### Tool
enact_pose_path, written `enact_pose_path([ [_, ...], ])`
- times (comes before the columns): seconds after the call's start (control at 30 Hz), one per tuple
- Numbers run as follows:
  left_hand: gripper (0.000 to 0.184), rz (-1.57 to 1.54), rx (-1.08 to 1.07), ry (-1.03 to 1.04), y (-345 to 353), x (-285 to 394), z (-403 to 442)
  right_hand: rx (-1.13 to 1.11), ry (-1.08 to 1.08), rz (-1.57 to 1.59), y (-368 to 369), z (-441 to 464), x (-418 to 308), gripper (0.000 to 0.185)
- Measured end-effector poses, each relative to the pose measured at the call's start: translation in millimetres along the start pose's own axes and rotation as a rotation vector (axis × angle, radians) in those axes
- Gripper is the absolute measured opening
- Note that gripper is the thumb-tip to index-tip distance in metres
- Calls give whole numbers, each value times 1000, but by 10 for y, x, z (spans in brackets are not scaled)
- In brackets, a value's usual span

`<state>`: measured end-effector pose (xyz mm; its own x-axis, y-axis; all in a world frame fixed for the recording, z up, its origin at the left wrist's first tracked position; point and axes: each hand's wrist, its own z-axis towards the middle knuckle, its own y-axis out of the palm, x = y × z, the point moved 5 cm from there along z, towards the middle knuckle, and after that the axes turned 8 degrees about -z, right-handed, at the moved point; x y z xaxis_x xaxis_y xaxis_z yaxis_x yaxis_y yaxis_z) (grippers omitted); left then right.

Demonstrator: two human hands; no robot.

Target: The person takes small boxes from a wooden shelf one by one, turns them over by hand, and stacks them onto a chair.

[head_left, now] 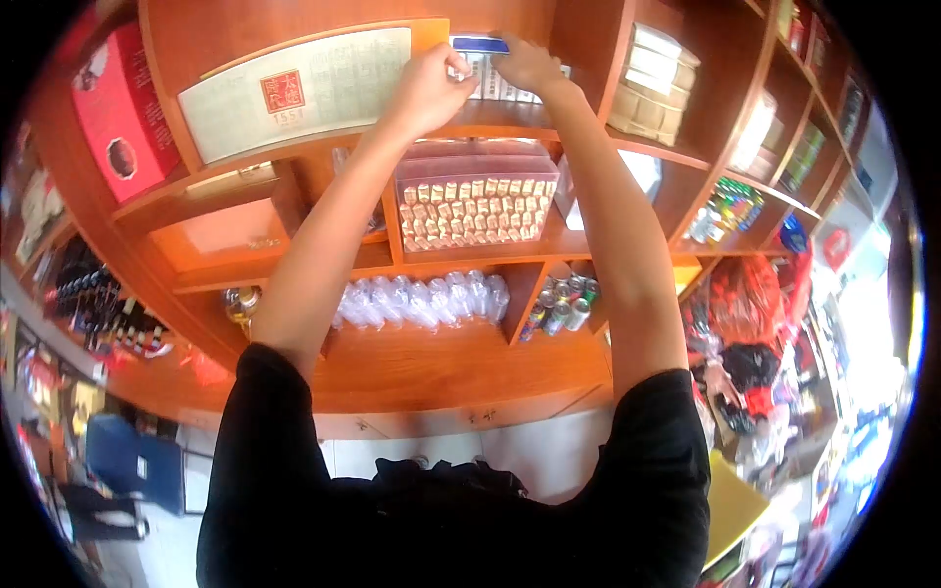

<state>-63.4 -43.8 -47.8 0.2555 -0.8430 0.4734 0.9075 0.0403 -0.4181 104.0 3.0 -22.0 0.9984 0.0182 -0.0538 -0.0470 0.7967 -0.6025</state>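
In a middle compartment of the wooden shelf, a narrow blue box [480,45] lies across the top of several small white printed boxes [502,86]. My right hand [534,69] reaches in from the right, its fingers bent over the blue box's right end. At the left end, my left hand [438,90] is closed with curled fingers, close in front of the white boxes. Whatever it may pinch is too small to make out. Beside my left wrist stands a wide pale gift box [304,93] with a red seal print.
Below sits a clear-lidded case of gold-wrapped pieces [477,211]. Lower down are plastic-wrapped clear items [421,299] and drink cans [564,309]. A woven basket [652,93] is on the right, a red box [123,113] on the left. A blue chair [132,461] stands lower left.
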Motion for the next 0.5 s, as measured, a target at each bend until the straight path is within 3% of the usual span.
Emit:
enact_pose_path([
  [0.07, 35, 38, 60, -98, 128, -143, 179, -225, -18, 120, 21, -48, 85, 50],
  [0.13, 50, 271, 233, 99, 214, -99, 239, -169, -50, 197, -52, -148, 148, 46],
  [0.17, 55, 114, 113, -37, 278, -64, 235, -108, -42, 237, -107, -192, 192, 44],
  [0.27, 60, 98, 61, 17, 421, 54, 278, 46, -73, 319, -172, -284, 254, 32],
  [0.33, 61, -22, 147, -76, 536, -12, 241, 165, -21, 437, -245, -374, 305, 25],
  [0.4, 64, -101, 446, -142, 485, -37, 99, 231, -58, 526, -278, -460, 291, 20],
  [0.5, 63, -185, 384, -160, 409, 46, -173, 409, -114, 781, -454, -748, 226, 15],
])
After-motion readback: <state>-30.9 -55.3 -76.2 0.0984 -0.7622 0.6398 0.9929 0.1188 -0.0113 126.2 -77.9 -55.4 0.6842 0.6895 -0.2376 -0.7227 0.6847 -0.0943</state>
